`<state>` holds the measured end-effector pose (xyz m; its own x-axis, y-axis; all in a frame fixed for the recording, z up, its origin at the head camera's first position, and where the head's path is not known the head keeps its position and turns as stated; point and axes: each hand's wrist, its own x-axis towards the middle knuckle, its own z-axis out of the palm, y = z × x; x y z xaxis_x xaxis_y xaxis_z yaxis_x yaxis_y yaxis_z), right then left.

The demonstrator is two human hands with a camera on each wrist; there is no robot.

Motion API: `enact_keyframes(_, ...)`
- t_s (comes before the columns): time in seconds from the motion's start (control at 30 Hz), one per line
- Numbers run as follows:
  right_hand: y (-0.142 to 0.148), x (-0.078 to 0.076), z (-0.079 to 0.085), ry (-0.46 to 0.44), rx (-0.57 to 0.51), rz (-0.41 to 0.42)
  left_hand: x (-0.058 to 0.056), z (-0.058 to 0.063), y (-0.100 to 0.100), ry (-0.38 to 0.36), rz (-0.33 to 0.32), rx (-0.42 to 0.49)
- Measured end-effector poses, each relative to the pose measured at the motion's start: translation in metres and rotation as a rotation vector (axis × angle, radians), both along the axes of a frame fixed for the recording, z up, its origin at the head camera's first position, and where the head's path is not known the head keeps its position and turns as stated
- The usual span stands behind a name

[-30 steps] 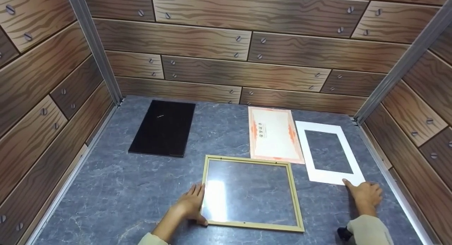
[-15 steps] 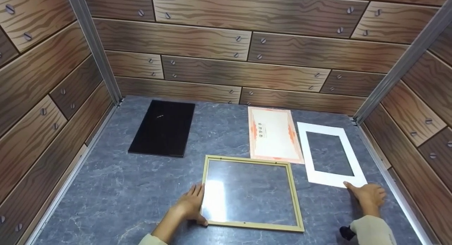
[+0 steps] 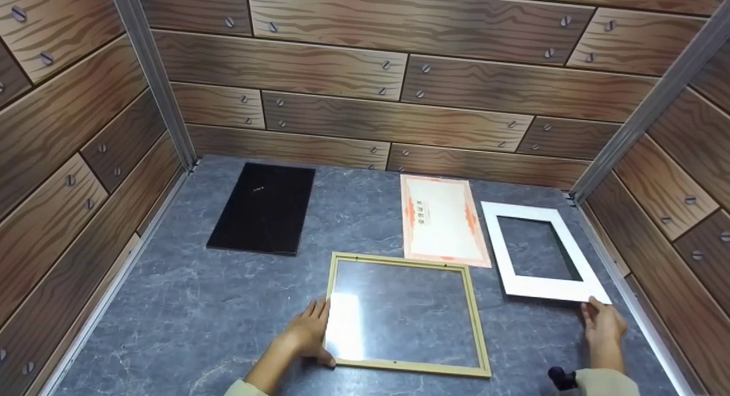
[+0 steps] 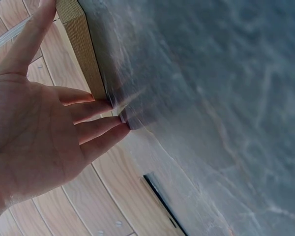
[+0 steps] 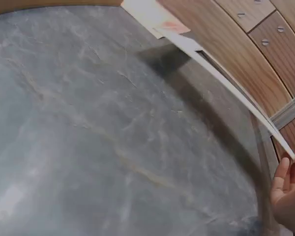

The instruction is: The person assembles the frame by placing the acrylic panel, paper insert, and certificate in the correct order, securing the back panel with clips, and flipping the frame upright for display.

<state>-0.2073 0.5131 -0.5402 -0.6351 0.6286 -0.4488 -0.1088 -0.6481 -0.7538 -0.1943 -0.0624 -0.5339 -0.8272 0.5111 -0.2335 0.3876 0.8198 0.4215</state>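
A gold picture frame [image 3: 483, 327] with a clear pane lies on the dark marbled surface. My left hand [image 3: 308, 330] rests along its left side, fingers straight and thumb at the near left corner. In the left wrist view, the fingertips touch down beside the wooden frame [image 4: 83, 49]. My right hand [image 3: 605, 327] pinches the near right corner of a white picture mat [image 3: 547, 287] with a rectangular opening. The right wrist view shows the mat [image 5: 226, 83] edge-on, raised and casting a shadow on the surface below, with my right hand [image 5: 290, 196] at its corner.
A cream certificate [image 3: 447, 219] with an orange-pink border lies between frame and mat, beyond the frame's far edge. A black rectangular panel [image 3: 262, 207] lies at the back left. Wood-patterned walls [image 3: 342, 71] with metal corner posts [image 3: 151, 71] enclose the surface.
My right hand has moved from thumb on the mat's near edge to pinching its corner. The mat has shifted slightly right and nearer, its near side now lifted. My left hand stays put.
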Motion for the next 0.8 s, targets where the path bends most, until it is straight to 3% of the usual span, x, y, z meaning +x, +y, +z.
enact_keyframes(0.07,-0.003,0.000,-0.004,0.036,0.048,0.007,0.000,0.000,0.000,0.004,0.002,0.000)
enact_keyframes(0.17,-0.010,-0.003,-0.008,0.012,0.176,0.039,0.001,0.000,-0.001,0.006,0.004,-0.001)
enact_keyframes(0.23,-0.014,-0.005,-0.008,-0.010,0.197,0.056,0.001,-0.001,-0.001,0.005,0.007,-0.002)
enact_keyframes(0.33,-0.018,-0.006,-0.007,-0.014,0.151,0.053,0.000,-0.003,0.000,0.008,0.008,-0.006)
enact_keyframes(0.57,-0.019,-0.003,-0.011,0.055,-0.114,-0.066,0.000,-0.005,0.000,0.010,0.001,-0.006)
enact_keyframes(0.8,-0.021,-0.006,-0.014,-0.007,0.010,0.044,-0.001,-0.002,0.000,0.001,0.000,-0.010)
